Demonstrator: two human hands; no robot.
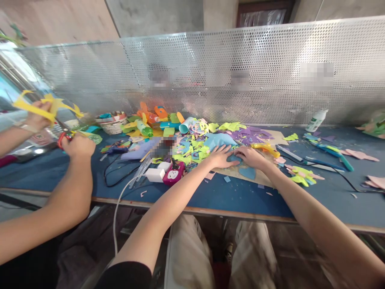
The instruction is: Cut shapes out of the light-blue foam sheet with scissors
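My left hand and my right hand lie side by side on a blue foam piece that rests on a brown cardboard sheet. The left hand's fingers are stretched out flat on the foam. On the right hand the fingers press down on the blue foam, and I cannot see if they pinch anything. A larger light-blue foam shape lies just beyond my hands.
A heap of coloured foam scraps covers the blue table. A glue gun, scissors, a glue bottle, a pink device and cables lie about. On the left, another person's hand holds red scissors and yellow foam.
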